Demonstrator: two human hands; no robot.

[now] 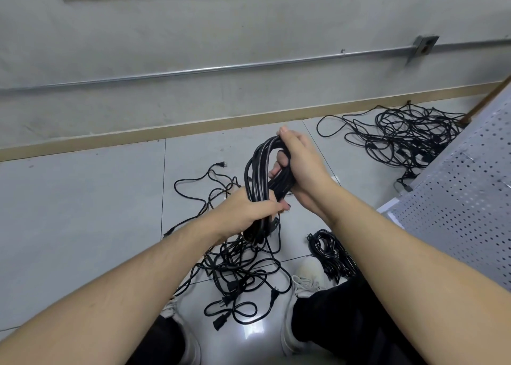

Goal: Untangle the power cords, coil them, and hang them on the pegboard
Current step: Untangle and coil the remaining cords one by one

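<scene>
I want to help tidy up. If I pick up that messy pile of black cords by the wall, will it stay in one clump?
Probably not. The tangled pile looks floppy, with loose loops sprawling across the floor, so strands would likely dangle and drag. Being knotted together, most would probably lift as one droopy bunch.

We find no text, label, brand, number or sign that can be read in this view.
</scene>
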